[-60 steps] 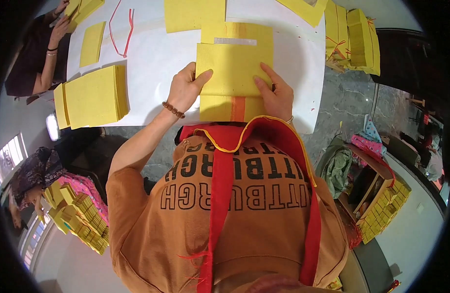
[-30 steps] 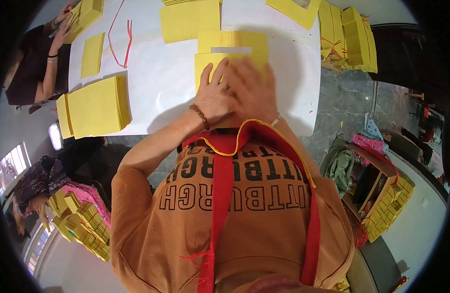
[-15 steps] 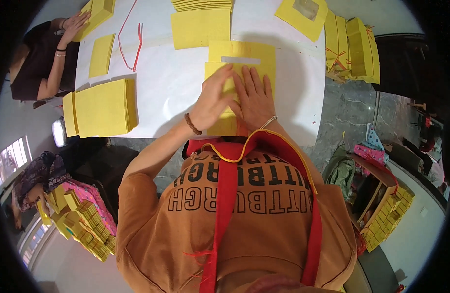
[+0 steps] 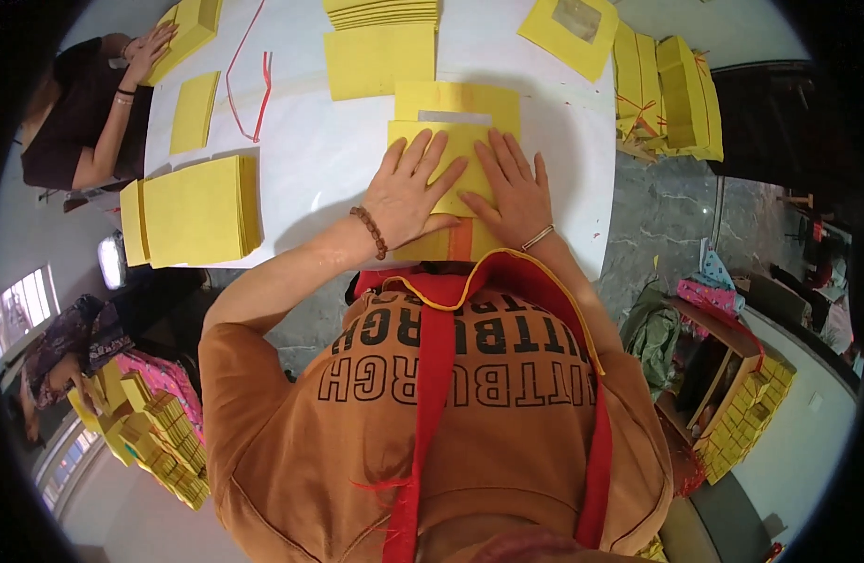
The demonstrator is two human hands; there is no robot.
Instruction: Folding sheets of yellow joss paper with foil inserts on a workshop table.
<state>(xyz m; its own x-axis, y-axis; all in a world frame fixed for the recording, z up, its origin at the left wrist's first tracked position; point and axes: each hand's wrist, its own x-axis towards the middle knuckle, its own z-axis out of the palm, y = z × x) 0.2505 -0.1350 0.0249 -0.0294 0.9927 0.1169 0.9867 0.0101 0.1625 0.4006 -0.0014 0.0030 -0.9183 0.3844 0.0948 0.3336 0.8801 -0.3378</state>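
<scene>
My left hand [image 4: 407,195] lies flat with its fingers spread on the left half of a folded yellow paper sheet [image 4: 462,145]. On the right half of it rests my right hand [image 4: 515,195], also flat with fingers apart. The sheet lies on the white-covered table [image 4: 310,178] near its front edge. A narrow pale strip [image 4: 455,118] crosses its far part, and an orange band [image 4: 460,239] shows at the near end. Part of the paper is hidden under both hands.
Beyond it lies a fanned stack of yellow sheets [image 4: 380,61]. At the left are a yellow stack [image 4: 193,211], a smaller yellow piece [image 4: 195,113] and red string [image 4: 263,103]. A co-worker's hands [image 4: 151,49] touch yellow paper at far left. Tied yellow bundles [image 4: 690,98] stand at right.
My hands have moved apart on the folded paper, the left one outward to the left and the right one slightly to the right. More of the paper's middle and the orange band now shows.
</scene>
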